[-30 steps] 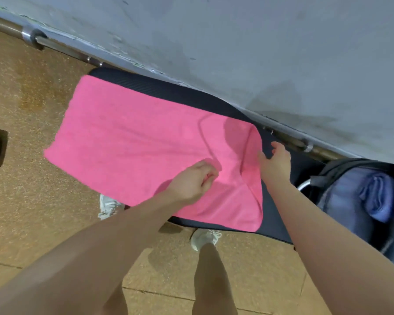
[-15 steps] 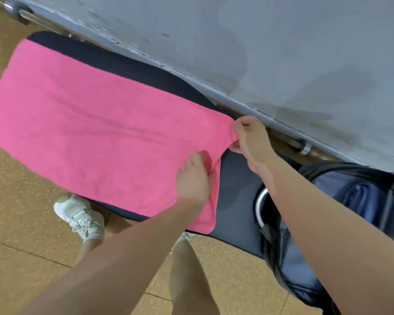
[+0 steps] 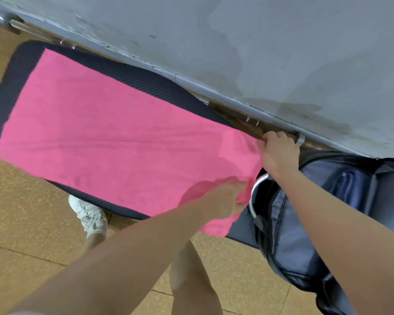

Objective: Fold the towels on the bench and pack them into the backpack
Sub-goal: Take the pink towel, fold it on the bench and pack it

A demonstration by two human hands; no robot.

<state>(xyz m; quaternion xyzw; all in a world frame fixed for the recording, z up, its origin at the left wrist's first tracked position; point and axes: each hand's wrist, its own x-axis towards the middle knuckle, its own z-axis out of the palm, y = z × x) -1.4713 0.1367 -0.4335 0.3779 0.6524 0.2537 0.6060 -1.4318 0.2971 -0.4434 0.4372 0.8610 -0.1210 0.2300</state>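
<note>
Head view: towel (image 3: 114, 137) lies long-axis leftward from both hands; right hand (image 3: 278, 153) pinches far corner, left hand (image 3: 225, 198) fingers clamped on near corner, by backpack (image 3: 289, 235).

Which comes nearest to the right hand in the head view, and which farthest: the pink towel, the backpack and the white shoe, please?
From the right hand:
1. Pink towel, gripped at its far right corner.
2. Backpack, just below and right.
3. White shoe, on the floor, lower left.

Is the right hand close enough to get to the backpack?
Probably yes. The right hand grips the pink towel's far corner just beside the open backpack, and nothing lies between them. It would have to let go of the towel first.
</note>
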